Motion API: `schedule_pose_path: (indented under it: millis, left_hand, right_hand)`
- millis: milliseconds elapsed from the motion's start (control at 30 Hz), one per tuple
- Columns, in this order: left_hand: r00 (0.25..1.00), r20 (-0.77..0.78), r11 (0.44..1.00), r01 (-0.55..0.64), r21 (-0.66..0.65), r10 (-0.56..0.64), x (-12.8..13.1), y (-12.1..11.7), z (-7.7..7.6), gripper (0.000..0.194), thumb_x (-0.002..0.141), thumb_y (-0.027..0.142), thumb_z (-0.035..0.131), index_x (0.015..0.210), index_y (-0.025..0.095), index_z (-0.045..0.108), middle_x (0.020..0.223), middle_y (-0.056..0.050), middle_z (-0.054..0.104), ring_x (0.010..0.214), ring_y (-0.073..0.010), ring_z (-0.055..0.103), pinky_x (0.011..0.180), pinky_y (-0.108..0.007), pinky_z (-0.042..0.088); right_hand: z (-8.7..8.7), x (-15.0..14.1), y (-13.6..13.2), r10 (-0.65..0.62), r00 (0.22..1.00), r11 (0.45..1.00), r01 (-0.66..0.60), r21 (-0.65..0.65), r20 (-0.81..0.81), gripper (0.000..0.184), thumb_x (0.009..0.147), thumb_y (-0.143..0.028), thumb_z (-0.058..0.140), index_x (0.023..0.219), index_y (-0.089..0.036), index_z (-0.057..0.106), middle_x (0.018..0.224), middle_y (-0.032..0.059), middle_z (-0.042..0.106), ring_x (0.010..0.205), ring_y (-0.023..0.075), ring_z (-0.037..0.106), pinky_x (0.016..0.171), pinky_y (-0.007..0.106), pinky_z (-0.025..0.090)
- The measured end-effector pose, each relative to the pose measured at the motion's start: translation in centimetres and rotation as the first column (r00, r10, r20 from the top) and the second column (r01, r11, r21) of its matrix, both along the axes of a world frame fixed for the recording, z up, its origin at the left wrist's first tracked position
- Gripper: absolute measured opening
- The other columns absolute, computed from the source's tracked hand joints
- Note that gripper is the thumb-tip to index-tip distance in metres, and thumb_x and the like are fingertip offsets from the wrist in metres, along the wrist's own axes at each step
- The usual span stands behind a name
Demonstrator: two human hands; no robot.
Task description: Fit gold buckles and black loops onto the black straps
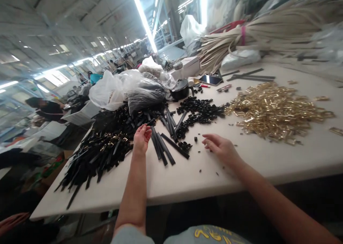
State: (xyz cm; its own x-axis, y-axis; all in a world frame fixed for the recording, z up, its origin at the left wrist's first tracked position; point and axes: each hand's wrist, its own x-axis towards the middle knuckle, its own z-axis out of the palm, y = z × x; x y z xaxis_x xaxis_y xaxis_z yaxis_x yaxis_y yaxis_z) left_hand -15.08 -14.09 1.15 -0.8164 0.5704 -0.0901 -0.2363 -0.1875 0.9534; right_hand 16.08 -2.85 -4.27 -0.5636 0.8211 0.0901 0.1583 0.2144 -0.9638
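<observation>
My left hand (142, 138) is raised at the edge of a heap of black straps with gold buckles (109, 144). Its fingers are loosely curled and slightly apart, with nothing visible in them. Just right of it lie several loose black strips (162, 147). Over the pale table, my right hand (220, 147) has its fingers half bent and apart, and nothing shows in it. A small black piece (195, 139) lies left of its fingertips. Beyond that is a pile of small black loops (199, 110). To the right spreads a large pile of gold metal buckles (273, 110).
Plastic bags (115, 90), a black mug (180, 89), a glass jar (178, 69) and a phone (211, 80) stand or lie at the back. Bundled beige straps (278, 29) fill the back right. The table's front edge (187, 197) is near me. Another person (49, 110) sits far left.
</observation>
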Motion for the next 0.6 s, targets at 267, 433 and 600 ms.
schedule_pose_path:
  millis: [267,433,600]
  left_hand:
    - [0.557,-0.668,0.763,-0.091,-0.640,-0.494,3.1,7.1,-1.8,0.041,0.056,0.025,0.086,0.090,0.020,0.066,0.071,-0.002,0.062,0.071,-0.0196,0.060,0.067,-0.028,0.042]
    - [0.570,-0.649,0.729,-0.121,-0.673,-0.505,3.4,8.0,-2.9,0.047,0.060,0.013,0.078,0.104,0.017,0.062,0.063,0.003,0.058,0.060,-0.0156,0.057,0.063,-0.026,0.041]
    - [0.839,-0.372,0.857,0.194,-0.477,-0.397,4.4,6.0,-2.1,0.046,0.062,0.024,0.077,0.105,0.016,0.063,0.063,0.005,0.055,0.052,-0.0094,0.053,0.052,-0.021,0.041]
  right_hand:
    - [0.1,0.1,0.0,0.012,1.000,1.000,-0.012,0.016,-0.009,0.029,0.088,-0.034,0.053,0.107,-0.017,0.067,0.089,0.0077,0.074,0.072,0.0187,0.072,0.067,0.028,0.058]
    - [-0.5,0.1,0.1,0.030,0.999,0.999,-0.029,0.024,-0.019,0.029,0.089,-0.033,0.052,0.109,-0.018,0.067,0.089,0.0073,0.074,0.072,0.0191,0.072,0.068,0.030,0.058]
    - [-1.2,-0.1,0.1,0.015,1.000,0.997,-0.014,0.078,-0.016,0.027,0.090,-0.034,0.055,0.110,-0.020,0.067,0.093,0.0069,0.074,0.077,0.0196,0.071,0.070,0.030,0.057]
